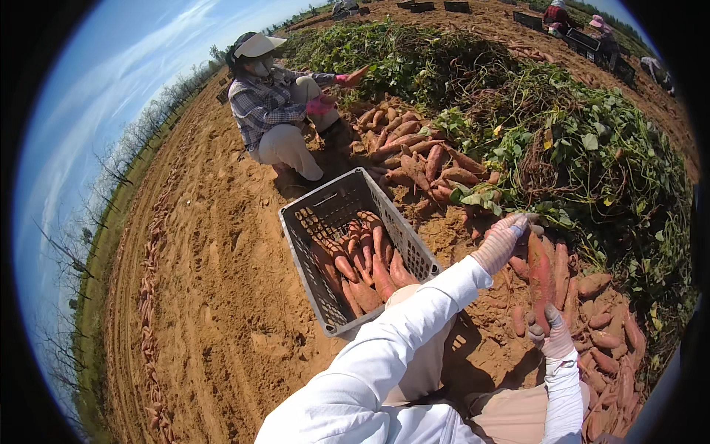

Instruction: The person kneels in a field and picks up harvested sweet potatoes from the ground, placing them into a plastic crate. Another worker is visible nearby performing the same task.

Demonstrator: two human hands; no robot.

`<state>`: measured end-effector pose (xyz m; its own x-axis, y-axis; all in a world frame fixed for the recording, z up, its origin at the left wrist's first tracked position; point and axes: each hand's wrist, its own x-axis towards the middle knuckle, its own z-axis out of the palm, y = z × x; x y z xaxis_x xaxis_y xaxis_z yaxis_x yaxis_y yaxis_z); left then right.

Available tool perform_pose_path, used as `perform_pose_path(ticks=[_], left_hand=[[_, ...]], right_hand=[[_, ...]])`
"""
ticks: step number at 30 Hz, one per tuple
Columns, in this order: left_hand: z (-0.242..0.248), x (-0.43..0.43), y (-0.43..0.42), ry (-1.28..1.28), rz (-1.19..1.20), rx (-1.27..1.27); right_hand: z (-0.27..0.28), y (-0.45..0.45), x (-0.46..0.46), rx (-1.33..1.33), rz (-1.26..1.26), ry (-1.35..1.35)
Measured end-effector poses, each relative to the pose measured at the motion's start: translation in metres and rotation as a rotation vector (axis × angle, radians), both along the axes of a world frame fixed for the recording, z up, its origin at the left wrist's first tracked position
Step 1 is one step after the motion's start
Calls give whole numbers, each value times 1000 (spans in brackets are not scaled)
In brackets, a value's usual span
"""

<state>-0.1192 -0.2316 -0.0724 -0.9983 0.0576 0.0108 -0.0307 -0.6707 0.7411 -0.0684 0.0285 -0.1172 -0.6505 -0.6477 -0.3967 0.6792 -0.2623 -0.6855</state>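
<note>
A large reddish sweet potato (540, 275) stands nearly upright in the picture between my two gloved hands. Around its lower end, the thumb and fingers of my right hand (553, 336) are closed. My left hand (506, 237) reaches across to the upper end, fingertips pinched at its tip, partly hidden by the glove and foliage. More sweet potatoes (604, 338) lie heaped on the soil beside and beyond my right hand. Left of my outstretched arm, a grey plastic crate (291, 222) with slotted walls holds several sweet potatoes (363, 266), close against my knee.
A masked co-worker (272, 111) in pink gloves crouches beyond the crate, holding a sweet potato (355, 76), near another heap (427, 161). Cut vines (588, 144) pile along the right. Sweet potatoes (147, 299) line the furrow at left. Other people and black crates (582, 41) are farther off.
</note>
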Motion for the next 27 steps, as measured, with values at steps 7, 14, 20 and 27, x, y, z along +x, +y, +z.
perform_pose_path(ticks=[7,14,20,27], left_hand=[[15,20,-8,-211,119,-272],[3,12,-1,77,127,-1474],[5,13,-29,-20,-457,-324],[-15,8,12,36,-425,356]], right_hand=[[9,7,14,-185,117,-245],[-4,1,18,-104,-66,-276],[2,8,26,-120,3,-159],[32,-11,-6,-244,-18,30]])
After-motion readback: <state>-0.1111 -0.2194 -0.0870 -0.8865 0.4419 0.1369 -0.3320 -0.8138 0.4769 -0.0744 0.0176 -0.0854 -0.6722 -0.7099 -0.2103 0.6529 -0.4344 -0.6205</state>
